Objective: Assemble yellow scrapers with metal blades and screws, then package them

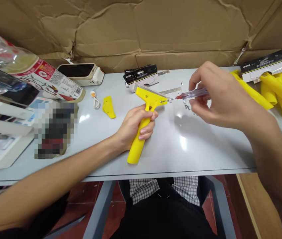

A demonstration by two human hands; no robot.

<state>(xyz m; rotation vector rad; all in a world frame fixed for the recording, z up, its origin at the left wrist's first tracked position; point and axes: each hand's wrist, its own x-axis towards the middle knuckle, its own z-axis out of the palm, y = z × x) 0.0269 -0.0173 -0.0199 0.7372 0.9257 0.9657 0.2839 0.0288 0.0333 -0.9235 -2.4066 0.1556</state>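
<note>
Left hand wraps the yellow scraper by its handle, over the bench, between front and back edges; right hand pinches the screwdriver, tip by a screw. Best keep the shaft in line, press firmly, turn slowly, brace the scraper!

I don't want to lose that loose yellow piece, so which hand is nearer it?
Left. The left hand, gripping the yellow scraper, is just right of the loose yellow piece; the right hand, holding the screwdriver, is farther right, past the scraper.
</note>
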